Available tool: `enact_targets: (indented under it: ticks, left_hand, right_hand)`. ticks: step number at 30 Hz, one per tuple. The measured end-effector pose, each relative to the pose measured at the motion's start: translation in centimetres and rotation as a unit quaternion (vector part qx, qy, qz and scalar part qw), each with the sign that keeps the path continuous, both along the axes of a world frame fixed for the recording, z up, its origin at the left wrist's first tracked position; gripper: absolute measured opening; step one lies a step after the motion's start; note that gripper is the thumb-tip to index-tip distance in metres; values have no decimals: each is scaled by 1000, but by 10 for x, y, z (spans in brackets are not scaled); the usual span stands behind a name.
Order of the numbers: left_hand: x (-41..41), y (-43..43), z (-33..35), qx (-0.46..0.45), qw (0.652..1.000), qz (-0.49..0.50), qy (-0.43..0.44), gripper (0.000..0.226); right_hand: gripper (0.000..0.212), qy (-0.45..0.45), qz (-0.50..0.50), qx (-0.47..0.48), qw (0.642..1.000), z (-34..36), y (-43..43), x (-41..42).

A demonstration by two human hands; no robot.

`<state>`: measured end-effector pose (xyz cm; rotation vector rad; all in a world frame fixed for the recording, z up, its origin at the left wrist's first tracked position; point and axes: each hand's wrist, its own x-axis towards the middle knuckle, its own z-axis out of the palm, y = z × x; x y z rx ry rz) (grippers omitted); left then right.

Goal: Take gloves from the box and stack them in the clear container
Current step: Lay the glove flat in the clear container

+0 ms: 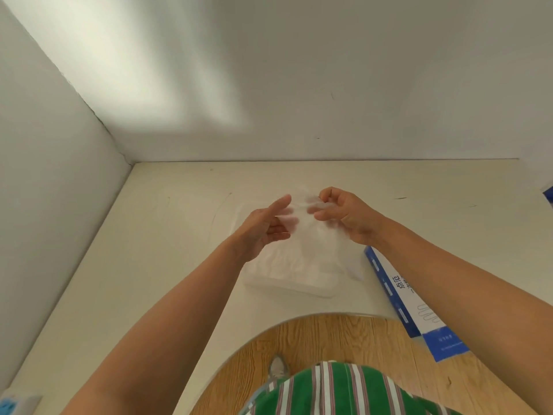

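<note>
A thin, see-through plastic glove [311, 232] hangs between my two hands above the clear container [326, 290]. My right hand [344, 215] pinches the glove's top edge with curled fingers. My left hand [266, 224] touches the glove's left side, index finger stretched out, thumb and fingers lightly on the film. Crumpled clear gloves [287, 265] lie inside the container on the white table. The blue and white glove box [416, 307] lies to the right of the container, partly under my right forearm.
White walls close the table [167, 235] at the back and left. The table's curved front edge runs just before my body, with wooden floor below. A blue object [548, 194] shows at the far right edge, and a small blue and white thing [12, 404] at the bottom left corner.
</note>
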<state>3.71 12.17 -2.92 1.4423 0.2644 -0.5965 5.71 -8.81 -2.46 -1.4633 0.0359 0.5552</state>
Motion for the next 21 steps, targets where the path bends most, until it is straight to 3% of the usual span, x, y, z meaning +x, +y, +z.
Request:
enact_targets:
  ticks: [2, 5, 8, 11, 13, 16, 19, 21]
  left_hand:
    - [2, 0, 5, 23, 999, -31, -19, 56]
    - [4, -1, 3, 65, 994, -20, -81, 20]
    - [4, 5, -2, 23, 994, 5, -109, 7]
    - [4, 14, 3, -25, 994, -36, -104, 23]
    - [4, 18, 13, -53, 990, -109, -71, 31]
    - [8, 22, 21, -52, 980, -191, -2, 43]
    - [10, 21, 16, 6, 990, -132, 44, 64]
    - [9, 21, 5, 65, 994, -84, 8, 52]
  right_hand:
    - [34, -1, 43, -19, 999, 2, 5, 0]
    - [35, 13, 41, -42, 998, 5, 8, 0]
    - [50, 84, 82, -90, 989, 7, 2, 0]
    - [52, 82, 66, -94, 990, 7, -3, 5]
    - [47, 46, 9, -56, 997, 13, -3, 13]
    - [50, 15, 25, -47, 998, 25, 1, 20]
    - [56, 21, 91, -159, 983, 19, 12, 14]
    - [58, -3, 125, -245, 961, 9, 21, 7]
